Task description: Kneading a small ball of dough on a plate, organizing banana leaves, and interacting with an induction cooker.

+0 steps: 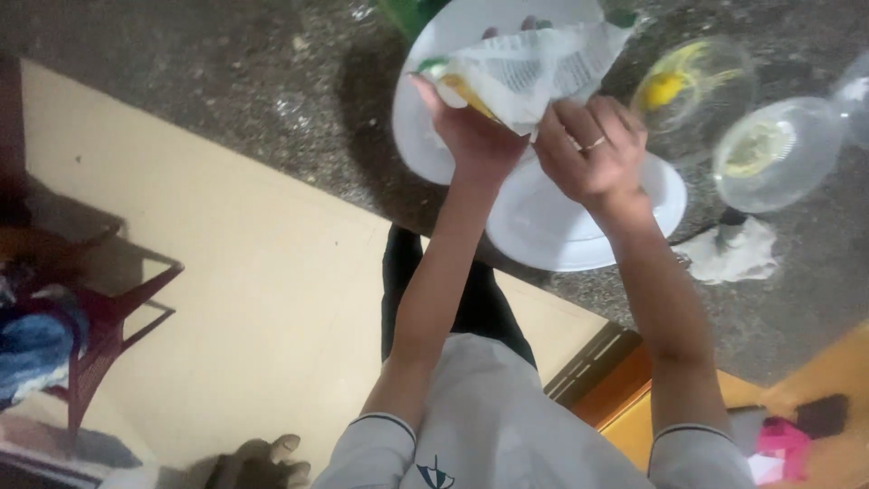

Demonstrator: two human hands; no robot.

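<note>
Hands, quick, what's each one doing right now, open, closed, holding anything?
Left hand: closed on the crumpled plastic packet, above the white plates.
Right hand: closed on the same packet's lower edge.

Two white plates [579, 226] on the counter, two clear glass bowls [778, 149], one crumpled packet [534, 72], one rag [738, 254], two hands [593, 158] working.

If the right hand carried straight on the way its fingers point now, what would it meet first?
The right hand points up-left in the picture, already against the crumpled plastic packet both hands hold. Beyond that lies the upper white plate, though depth is unclear.
</note>
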